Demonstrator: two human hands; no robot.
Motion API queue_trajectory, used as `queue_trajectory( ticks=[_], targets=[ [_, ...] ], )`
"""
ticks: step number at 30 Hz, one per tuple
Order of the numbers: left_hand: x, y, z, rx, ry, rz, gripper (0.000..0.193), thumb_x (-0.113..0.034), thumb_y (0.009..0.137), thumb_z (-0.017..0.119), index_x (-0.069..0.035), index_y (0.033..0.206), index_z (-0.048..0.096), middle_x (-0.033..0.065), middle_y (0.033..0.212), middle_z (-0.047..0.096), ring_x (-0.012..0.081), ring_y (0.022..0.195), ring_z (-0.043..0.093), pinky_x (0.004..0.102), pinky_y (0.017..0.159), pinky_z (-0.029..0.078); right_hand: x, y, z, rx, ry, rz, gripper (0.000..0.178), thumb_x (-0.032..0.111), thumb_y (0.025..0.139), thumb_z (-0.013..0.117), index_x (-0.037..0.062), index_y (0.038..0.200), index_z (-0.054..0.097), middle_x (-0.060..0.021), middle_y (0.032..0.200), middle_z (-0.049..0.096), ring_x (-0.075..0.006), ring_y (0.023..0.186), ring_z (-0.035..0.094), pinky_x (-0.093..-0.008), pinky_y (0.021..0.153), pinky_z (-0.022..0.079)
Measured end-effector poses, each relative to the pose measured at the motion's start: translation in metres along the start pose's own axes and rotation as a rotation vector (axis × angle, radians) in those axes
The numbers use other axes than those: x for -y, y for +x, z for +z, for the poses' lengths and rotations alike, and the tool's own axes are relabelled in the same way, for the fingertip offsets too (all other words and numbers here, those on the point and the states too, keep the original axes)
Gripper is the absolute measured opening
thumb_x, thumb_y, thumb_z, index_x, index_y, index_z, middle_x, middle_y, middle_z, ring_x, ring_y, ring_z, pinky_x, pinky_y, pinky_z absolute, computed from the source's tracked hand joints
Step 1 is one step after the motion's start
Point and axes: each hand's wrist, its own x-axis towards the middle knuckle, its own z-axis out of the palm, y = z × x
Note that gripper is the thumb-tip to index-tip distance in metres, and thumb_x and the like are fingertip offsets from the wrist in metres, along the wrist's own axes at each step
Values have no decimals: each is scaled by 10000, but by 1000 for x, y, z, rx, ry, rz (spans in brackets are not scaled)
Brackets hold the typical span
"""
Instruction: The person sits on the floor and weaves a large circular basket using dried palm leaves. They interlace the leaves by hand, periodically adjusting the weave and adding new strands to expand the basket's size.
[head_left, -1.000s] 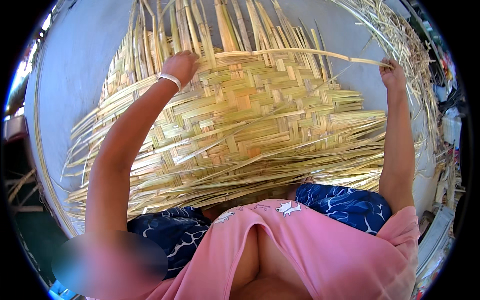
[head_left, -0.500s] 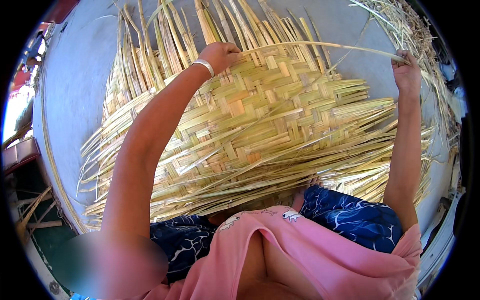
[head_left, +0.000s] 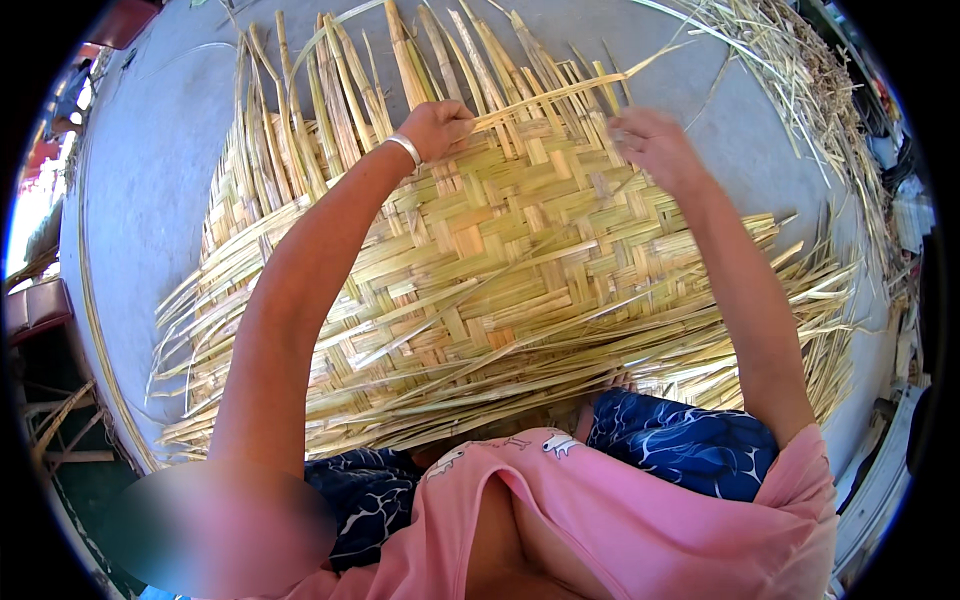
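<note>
A large, partly woven mat of pale yellow-green reed strips (head_left: 500,240) lies before me, its far strips loose and upright. At its far edge my left hand (head_left: 440,130), a silver bangle on its wrist, is closed on the left end of a thin reed strip (head_left: 560,95). That strip runs rightward across the upright ends, and its tip sticks out past them. My right hand (head_left: 655,145) is above the mat's far right part, below the strip's far stretch and apart from its tip. Motion smears its fingers.
Loose strips (head_left: 520,365) fan over the mat's near side, close to my knees. A heap of straw and reed scraps (head_left: 790,70) lies at the far right on the grey floor (head_left: 140,130). A dark red box-like seat (head_left: 38,308) stands at the left.
My right hand has let go of the strip's right end and come left and slightly down, over the mat. The strip's freed tip has swung up and left. My left hand keeps its grip.
</note>
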Motion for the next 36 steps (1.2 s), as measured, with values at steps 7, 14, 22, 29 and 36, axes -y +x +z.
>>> queue_trajectory(
  ticks=[7, 14, 22, 29, 36],
  targets=[
    [-18, -8, -7, 110, 188, -16, 228, -174, 851, 593, -21, 1011, 646, 62, 842, 671, 118, 757, 606, 272, 722, 485, 49, 47, 129, 119, -1196, -762, 263, 291, 863, 534, 44, 920, 604, -129, 890, 638, -292, 864, 611, -418, 751, 468],
    [-18, -15, -4, 114, 358, 28, 249, -177, 864, 573, 0, 1034, 616, 89, 896, 670, 136, 825, 620, 270, 781, 479, 61, 62, 144, 432, -1263, -333, 275, 322, 858, 515, 72, 906, 620, -143, 868, 641, -334, 854, 605, -454, 736, 469],
    [-1, -9, 12, -166, 456, 124, 222, -204, 844, 576, -24, 956, 641, 127, 790, 668, 204, 732, 649, 327, 711, 499, 59, 65, 149, 341, -1322, -346, 221, 221, 836, 504, 59, 905, 637, -154, 874, 648, -340, 835, 614, -454, 718, 484],
    [3, -5, 19, -261, 548, 14, 237, -225, 824, 566, -38, 947, 643, 156, 791, 659, 285, 730, 638, 353, 705, 498, 50, 53, 176, 267, -1347, -331, 171, 134, 784, 522, 45, 837, 658, -169, 855, 654, -332, 805, 636, -429, 665, 506],
    [28, 8, 1, -98, 339, 176, 231, -219, 837, 572, -23, 936, 643, 175, 795, 652, 296, 736, 638, 344, 689, 515, 51, 61, 161, 200, -1394, -304, 131, 89, 729, 548, 62, 798, 656, -165, 817, 655, -329, 781, 640, -438, 646, 503]
  ],
)
